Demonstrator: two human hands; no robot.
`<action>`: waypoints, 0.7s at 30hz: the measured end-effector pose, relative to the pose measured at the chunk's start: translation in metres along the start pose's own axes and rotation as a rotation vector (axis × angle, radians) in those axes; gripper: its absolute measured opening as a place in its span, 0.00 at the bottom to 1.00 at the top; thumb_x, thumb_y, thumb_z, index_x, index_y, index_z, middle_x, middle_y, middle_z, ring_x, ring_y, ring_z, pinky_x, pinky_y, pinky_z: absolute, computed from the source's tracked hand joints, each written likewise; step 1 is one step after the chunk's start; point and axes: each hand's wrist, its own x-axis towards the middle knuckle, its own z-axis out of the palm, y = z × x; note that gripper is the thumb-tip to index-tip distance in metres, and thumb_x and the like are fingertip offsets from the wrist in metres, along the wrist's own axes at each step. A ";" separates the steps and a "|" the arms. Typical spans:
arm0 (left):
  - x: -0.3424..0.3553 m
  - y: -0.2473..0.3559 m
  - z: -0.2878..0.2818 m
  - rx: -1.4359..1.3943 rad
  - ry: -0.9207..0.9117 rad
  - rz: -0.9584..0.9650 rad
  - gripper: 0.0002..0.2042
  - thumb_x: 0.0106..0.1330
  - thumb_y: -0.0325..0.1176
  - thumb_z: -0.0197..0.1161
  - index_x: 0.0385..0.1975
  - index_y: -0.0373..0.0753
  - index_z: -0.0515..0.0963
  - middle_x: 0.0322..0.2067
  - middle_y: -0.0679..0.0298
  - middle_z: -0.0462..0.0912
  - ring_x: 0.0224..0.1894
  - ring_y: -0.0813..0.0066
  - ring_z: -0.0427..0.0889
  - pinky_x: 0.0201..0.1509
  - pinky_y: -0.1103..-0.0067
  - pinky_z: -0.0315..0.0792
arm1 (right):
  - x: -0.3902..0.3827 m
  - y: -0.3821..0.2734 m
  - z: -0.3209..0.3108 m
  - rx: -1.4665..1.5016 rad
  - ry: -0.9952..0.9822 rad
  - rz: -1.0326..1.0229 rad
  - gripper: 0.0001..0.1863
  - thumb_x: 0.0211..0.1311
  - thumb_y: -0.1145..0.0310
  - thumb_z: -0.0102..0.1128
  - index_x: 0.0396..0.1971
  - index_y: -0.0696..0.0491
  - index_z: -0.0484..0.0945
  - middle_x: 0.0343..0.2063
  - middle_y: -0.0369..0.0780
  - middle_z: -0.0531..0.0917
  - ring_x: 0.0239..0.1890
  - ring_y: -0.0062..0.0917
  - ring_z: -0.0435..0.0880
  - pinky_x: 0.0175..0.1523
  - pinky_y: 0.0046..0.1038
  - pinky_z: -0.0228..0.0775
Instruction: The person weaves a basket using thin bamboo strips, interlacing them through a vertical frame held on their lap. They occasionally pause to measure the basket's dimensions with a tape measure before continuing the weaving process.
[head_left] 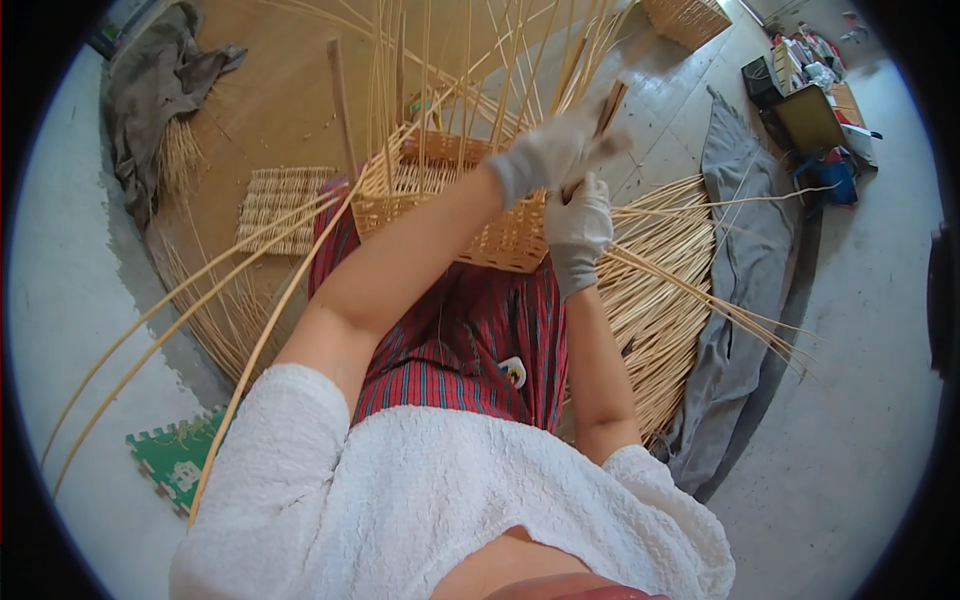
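A part-woven wicker basket (pixel 500 245) rests on my lap, over a red striped cloth (pixel 460 350). Thin upright rods (pixel 462 60) rise from it, along with thicker wooden stakes (pixel 341 110). Both hands wear pale work gloves. My right hand (pixel 580 225) is closed around the lower part of a wooden stake (pixel 609 110) at the basket's right corner. Across from the left comes my other arm; my left hand (pixel 560 150) is beside that same stake, above the right hand. Motion blurs its fingers, so their grip cannot be made out.
Long rods (pixel 160 325) stick out leftward from the basket. A woven panel (pixel 275 210) lies at the left, near a grey cloth (pixel 160 90). To the right are a heap of cut rods (pixel 665 300), another grey cloth (pixel 745 240) and a blue container (pixel 838 180). A second basket (pixel 688 20) stands farther back.
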 end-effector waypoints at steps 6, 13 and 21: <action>-0.185 0.016 -0.081 0.236 0.114 -0.200 0.15 0.64 0.22 0.65 0.50 0.38 0.81 0.51 0.56 0.82 0.52 0.60 0.82 0.60 0.70 0.73 | 0.000 0.013 0.002 -0.007 0.105 0.006 0.13 0.60 0.60 0.68 0.31 0.51 0.73 0.33 0.43 0.77 0.35 0.42 0.81 0.40 0.43 0.73; -0.284 -0.051 -0.111 0.333 0.204 -0.862 0.24 0.61 0.25 0.68 0.58 0.35 0.70 0.48 0.49 0.81 0.52 0.55 0.82 0.56 0.63 0.74 | -0.001 0.021 0.001 0.125 0.149 -0.115 0.16 0.58 0.59 0.72 0.27 0.50 0.73 0.27 0.41 0.78 0.32 0.41 0.81 0.37 0.42 0.73; -0.229 -0.032 -0.150 -0.084 0.520 -0.612 0.15 0.67 0.26 0.68 0.52 0.35 0.76 0.42 0.60 0.85 0.43 0.69 0.84 0.49 0.76 0.78 | -0.015 0.002 -0.008 0.150 0.346 -0.070 0.23 0.59 0.59 0.70 0.53 0.50 0.79 0.36 0.41 0.83 0.41 0.40 0.84 0.47 0.40 0.76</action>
